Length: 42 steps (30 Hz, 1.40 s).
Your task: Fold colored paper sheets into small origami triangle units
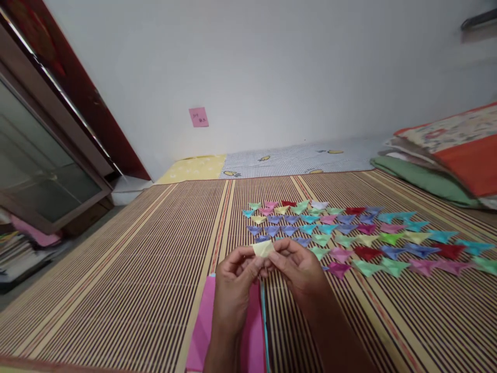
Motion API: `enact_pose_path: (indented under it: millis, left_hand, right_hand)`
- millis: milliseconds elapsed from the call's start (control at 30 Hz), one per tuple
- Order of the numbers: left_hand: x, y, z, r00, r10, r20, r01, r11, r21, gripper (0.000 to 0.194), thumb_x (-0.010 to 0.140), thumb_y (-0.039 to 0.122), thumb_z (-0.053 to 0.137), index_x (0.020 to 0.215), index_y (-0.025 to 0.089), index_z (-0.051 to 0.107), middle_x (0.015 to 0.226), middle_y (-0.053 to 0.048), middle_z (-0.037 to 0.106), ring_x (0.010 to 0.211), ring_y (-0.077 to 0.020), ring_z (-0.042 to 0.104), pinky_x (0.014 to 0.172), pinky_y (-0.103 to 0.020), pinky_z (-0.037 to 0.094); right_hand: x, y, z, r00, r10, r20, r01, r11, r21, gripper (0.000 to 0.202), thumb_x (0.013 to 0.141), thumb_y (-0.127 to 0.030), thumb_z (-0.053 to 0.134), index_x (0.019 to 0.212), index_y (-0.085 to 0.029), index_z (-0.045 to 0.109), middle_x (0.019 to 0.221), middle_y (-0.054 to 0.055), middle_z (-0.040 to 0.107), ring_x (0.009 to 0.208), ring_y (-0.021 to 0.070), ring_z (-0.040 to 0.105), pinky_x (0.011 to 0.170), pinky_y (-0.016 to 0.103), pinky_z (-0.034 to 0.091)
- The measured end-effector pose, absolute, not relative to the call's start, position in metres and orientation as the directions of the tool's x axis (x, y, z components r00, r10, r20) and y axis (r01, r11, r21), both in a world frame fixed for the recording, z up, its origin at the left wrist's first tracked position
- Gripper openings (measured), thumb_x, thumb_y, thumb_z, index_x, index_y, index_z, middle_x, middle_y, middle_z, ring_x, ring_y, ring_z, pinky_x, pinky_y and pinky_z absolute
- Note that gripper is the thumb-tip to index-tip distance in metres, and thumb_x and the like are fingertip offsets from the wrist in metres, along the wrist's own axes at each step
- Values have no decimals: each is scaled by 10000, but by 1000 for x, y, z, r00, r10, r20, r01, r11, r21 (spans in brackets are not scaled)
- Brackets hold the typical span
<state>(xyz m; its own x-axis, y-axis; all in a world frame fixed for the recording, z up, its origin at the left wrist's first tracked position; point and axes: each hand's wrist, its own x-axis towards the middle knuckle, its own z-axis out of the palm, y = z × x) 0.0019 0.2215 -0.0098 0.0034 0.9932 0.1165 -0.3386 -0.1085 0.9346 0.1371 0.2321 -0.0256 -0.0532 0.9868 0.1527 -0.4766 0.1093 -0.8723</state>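
Pinching the pale-yellow paper (263, 248) from two sides, I have the left hand (233, 274) at its eight-o'clock edge and the right hand (303, 267) at four o'clock, neither nearer. Its longer visible side runs roughly nine to three; from it, folded papers (367, 253) spread between twelve and three o'clock.

Left hand (236, 272) and right hand (303, 267) both bare, fingers (287, 244) slim; left forearm (224, 349) and right forearm (336, 324) bare too, narrowing toward hands. Nails (274, 256) too small to detail.
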Motion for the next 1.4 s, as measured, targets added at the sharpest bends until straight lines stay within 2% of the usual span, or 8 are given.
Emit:
enact_pose_path:
  millis: [133, 367, 567, 700, 800, 1000, 1200, 1400]
  left_hand:
    - [3, 220, -7, -87, 976, 199, -274, -216, 937, 63, 823, 227, 790, 810, 175, 756, 788, 18, 651, 565, -66, 611, 524, -164, 452]
    - [5, 219, -6, -46, 967, 249, -262, -252, 932, 51, 861, 224, 747, 874, 184, 776, 856, -8, 659, 629, -100, 645, 591, -210, 541]
    - [-2, 219, -5, -129, 879, 459, 59, -455, 888, 103, 929, 201, 674, 942, 223, 773, 981, -37, 689, 875, -167, 690, 773, -278, 585]
    - [-6, 217, -4, -75, 799, 596, 281, -557, 782, 143, 936, 153, 653, 948, 232, 772, 975, -40, 713, 972, -182, 678, 855, -286, 550]
    - [-5, 216, -6, -96, 819, 565, 223, -536, 814, 149, 923, 142, 655, 968, 239, 760, 1029, -41, 718, 991, -188, 688, 850, -284, 555]
    - [-5, 217, -11, -71, 948, 310, -26, -313, 949, 255, 912, 227, 703, 1160, 281, 723, 1147, -49, 730, 983, -198, 715, 844, -300, 579]
    - [-12, 218, -4, 45, 914, 402, -9, -402, 916, 218, 916, 158, 688, 1077, 277, 773, 1061, -36, 713, 994, -178, 689, 868, -277, 553]
    - [-17, 218, -3, -21, 893, 449, -16, -449, 893, 172, 863, 137, 747, 953, 263, 821, 975, -36, 725, 980, -184, 676, 851, -271, 551]
  right_hand:
    - [131, 233, -30, -12, 975, 224, -446, 195, -874, 173, 851, -329, 793, 845, -202, 677, 736, -20, 686, 666, 116, 639, 648, 229, 520]
    - [123, 231, -28, -65, 963, 263, -486, 200, -851, 133, 908, -307, 713, 866, -207, 636, 651, -41, 618, 596, 118, 591, 593, 250, 514]
    - [132, 223, -16, 136, 935, 328, -67, 339, -939, 186, 845, -266, 737, 1025, -230, 710, 838, -3, 665, 716, 141, 624, 644, 256, 525]
    - [136, 216, -4, 73, 912, 405, 87, 398, -913, 146, 889, -244, 676, 1015, -240, 751, 798, -6, 697, 690, 143, 641, 621, 253, 515]
    - [133, 215, -3, 39, 908, 418, 74, 414, -907, 113, 915, -227, 648, 954, -240, 753, 867, 7, 753, 792, 171, 704, 700, 278, 539]
    - [130, 218, -11, 92, 867, 490, 39, 488, -872, 121, 907, -162, 631, 914, -237, 726, 924, 8, 733, 880, 172, 706, 783, 289, 542]
    - [136, 219, -12, 71, 879, 472, 26, 472, -881, 83, 912, -169, 638, 907, -224, 700, 922, 19, 712, 867, 180, 704, 776, 309, 556]
    - [134, 219, -10, 16, 887, 462, -28, 462, -886, 59, 882, -186, 690, 924, -227, 696, 941, 22, 704, 880, 186, 692, 772, 320, 558]
